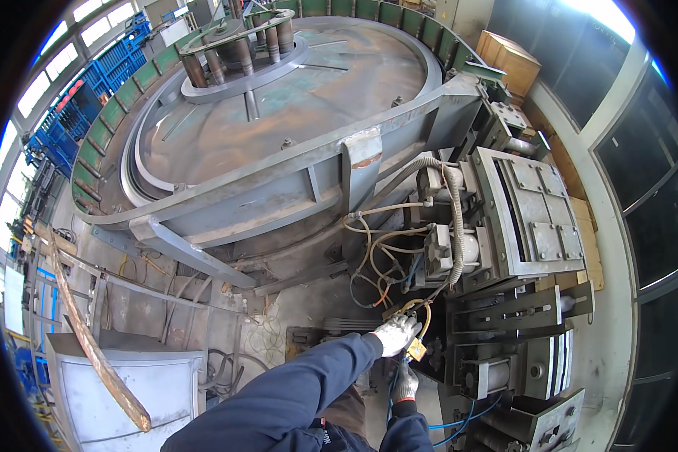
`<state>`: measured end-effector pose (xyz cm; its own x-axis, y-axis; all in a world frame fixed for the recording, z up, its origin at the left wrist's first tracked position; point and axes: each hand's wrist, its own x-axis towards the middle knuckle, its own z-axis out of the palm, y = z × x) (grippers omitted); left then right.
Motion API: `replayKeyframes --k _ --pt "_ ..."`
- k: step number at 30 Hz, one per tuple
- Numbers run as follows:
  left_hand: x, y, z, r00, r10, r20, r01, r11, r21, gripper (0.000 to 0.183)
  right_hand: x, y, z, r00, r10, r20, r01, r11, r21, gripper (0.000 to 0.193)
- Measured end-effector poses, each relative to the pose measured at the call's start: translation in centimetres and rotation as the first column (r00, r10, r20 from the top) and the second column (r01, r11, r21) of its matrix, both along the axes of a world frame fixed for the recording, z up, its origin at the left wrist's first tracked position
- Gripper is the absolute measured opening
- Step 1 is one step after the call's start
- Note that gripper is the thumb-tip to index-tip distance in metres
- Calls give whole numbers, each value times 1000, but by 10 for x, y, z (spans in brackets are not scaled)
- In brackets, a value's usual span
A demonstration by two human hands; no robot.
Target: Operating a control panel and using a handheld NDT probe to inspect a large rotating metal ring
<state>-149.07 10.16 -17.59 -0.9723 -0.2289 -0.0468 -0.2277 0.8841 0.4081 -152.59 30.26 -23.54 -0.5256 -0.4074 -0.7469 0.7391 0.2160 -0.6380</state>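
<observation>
From where I'm standing: person in navy sleeves (279, 388), both hands gloved, working close together. Right hand (406, 383), pale knit glove with orange cuff edge, sits just under a small yellow block-shaped fitting (416, 349); fingers look curled in, can't tell if they have the fitting itself or the thin blue tube (392, 395) by it. Left hand (397, 335), same type of glove, is at the fitting's upper left, fingers bent; can't tell how far closed or on what. Yellowish flexible hose (428, 320) loops up just above the fitting. Beyond: ribbed grey conduit (456, 218) over a grey steel housing with bolted plates (539, 207). Far side: huge round grey-brown metal disc (377, 75) inside a green ribbed rim (128, 96); blue metal racks (117, 68) behind.
</observation>
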Motion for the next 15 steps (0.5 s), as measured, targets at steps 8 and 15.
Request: replayKeyframes --k 8,15 --pt "1 1 3 1000 -7 8 7 999 -35 69 0 0 -6 1000 -20 21 20 1000 -14 30" --pt "1 0 -6 999 -10 -32 9 999 -32 70 -2 3 -3 999 40 10 -40 999 -4 33"
